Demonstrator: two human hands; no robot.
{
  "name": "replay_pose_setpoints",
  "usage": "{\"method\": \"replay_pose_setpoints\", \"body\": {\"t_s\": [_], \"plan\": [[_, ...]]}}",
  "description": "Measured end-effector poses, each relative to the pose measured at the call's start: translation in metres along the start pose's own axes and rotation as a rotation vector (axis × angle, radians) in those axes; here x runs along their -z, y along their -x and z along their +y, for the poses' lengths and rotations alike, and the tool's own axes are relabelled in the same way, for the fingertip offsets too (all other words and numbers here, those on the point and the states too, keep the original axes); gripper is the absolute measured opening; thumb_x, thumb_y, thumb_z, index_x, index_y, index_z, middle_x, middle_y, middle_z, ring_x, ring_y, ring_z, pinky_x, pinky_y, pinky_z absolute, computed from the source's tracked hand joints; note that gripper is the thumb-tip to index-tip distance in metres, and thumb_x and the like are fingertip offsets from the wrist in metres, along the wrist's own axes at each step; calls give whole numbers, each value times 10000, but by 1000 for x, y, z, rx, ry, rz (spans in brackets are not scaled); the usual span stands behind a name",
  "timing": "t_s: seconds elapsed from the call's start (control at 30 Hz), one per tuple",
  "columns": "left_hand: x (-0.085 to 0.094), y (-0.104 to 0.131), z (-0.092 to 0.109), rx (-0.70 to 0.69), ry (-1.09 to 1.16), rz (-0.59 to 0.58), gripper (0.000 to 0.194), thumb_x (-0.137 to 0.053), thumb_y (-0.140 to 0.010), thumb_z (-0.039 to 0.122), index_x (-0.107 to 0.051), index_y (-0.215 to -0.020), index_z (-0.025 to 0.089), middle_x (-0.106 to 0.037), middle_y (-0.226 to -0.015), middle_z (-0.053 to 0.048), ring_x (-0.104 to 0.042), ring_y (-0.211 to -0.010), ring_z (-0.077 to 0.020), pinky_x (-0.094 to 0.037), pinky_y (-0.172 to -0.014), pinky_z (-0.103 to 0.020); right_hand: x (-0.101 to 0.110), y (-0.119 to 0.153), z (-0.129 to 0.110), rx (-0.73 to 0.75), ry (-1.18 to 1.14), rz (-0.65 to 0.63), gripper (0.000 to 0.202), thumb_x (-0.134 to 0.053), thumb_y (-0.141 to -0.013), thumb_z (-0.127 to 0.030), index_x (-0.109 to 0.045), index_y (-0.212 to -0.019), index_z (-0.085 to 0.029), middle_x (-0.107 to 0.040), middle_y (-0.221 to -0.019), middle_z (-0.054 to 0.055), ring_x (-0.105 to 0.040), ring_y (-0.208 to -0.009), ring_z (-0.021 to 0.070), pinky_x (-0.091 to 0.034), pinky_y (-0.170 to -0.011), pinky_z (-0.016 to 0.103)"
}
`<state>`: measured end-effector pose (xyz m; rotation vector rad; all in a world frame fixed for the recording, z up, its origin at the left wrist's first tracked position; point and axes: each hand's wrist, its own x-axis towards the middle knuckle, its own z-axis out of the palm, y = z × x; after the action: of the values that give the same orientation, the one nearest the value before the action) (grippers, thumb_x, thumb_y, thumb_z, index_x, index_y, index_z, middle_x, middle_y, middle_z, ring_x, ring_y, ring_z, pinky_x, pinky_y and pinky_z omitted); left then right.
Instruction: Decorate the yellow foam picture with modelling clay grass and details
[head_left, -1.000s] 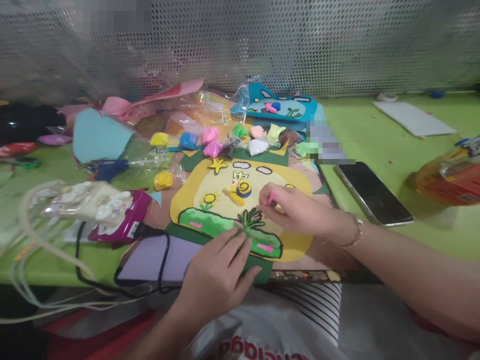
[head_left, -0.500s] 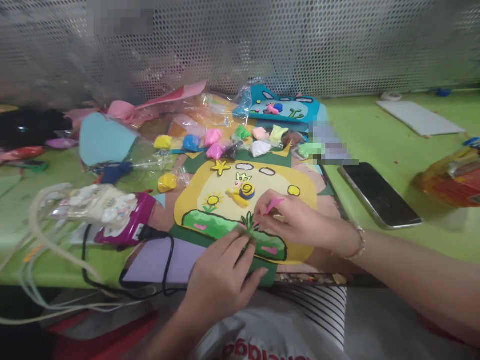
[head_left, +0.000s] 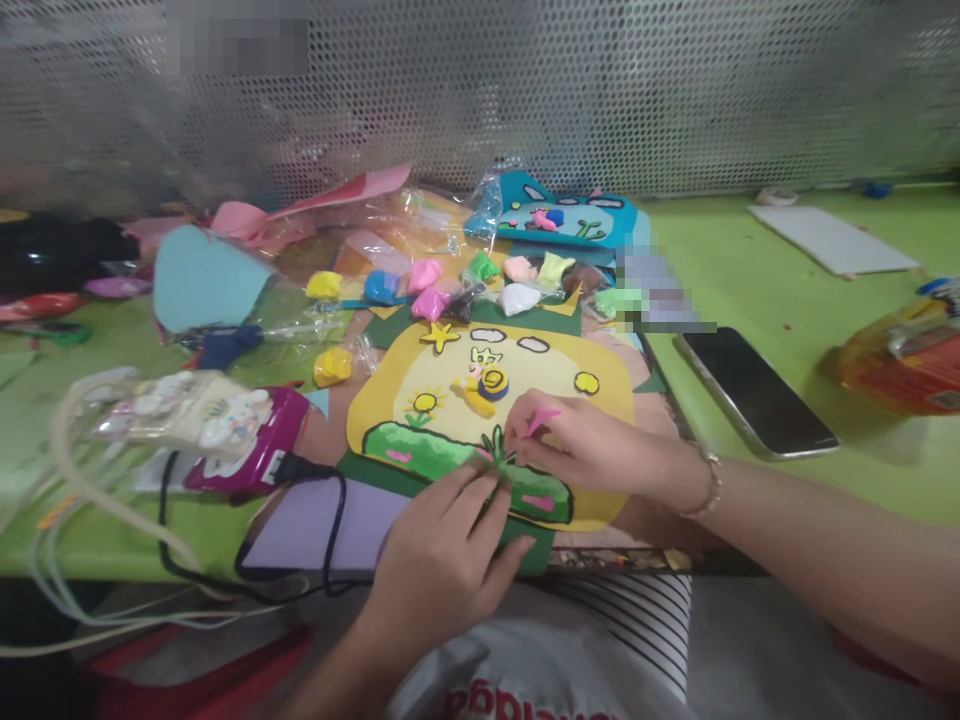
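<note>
A yellow paper picture [head_left: 600, 440] lies on the table before me, with a clay snail [head_left: 491, 385], a yellow starfish [head_left: 439, 337] and a green clay strip [head_left: 420, 450]. My left hand [head_left: 450, 540] rests over the strip's middle, fingertips touching it at the base of a dark green plant [head_left: 493, 441]; its fingers are apart and nothing shows in them. My right hand [head_left: 559, 435] is just right of the plant, its fingers pinched on a thin pink piece that sticks up between them.
Bagged clay lumps [head_left: 426, 276] lie behind the picture. A phone [head_left: 757, 393] and a bottle [head_left: 907, 355] stand to the right. At left are a purple case [head_left: 277, 435], cables and a light blue paper [head_left: 206, 280]. A blue picture [head_left: 570, 215] is at the back.
My right hand has shifted very slightly, and the pink piece in its fingers is tilted a little differently. My left hand has stayed in place.
</note>
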<state>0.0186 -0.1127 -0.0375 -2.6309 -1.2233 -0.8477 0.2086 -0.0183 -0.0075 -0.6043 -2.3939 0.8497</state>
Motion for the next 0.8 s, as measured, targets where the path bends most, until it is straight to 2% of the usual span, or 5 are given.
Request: {"method": "replay_pose_setpoints", "body": {"t_s": [0.5,0.7,0.8], "plan": [[0,0,0,7,-12,-5,281,-581,-841,265,-673,-1030,78,-698,-1060,-134,-642,-1026,-285,-560,-863,-406,2,1,-2,31,17,-73,79,-393,-946,-203,-427,-876,-202,-587,-829,30,-573,-718,115,-482,-620,237],[-1,0,1,13,-1,-15,257,-578,-844,266,-680,-989,80,-702,-1028,-125,-635,-1035,-286,-557,-866,-409,4,-1,0,25,-16,18,69,-424,-927,-189,-402,-864,-206,-593,-825,32,-581,-714,120,-478,-627,244],[-1,1,0,10,-1,-16,267,-581,-842,267,-679,-999,76,-701,-1027,-126,-630,-1042,-289,-554,-866,-408,3,-1,0,13,-7,1,63,-423,-929,-189,-401,-873,-205,-590,-827,32,-580,-721,117,-477,-629,239]]}}
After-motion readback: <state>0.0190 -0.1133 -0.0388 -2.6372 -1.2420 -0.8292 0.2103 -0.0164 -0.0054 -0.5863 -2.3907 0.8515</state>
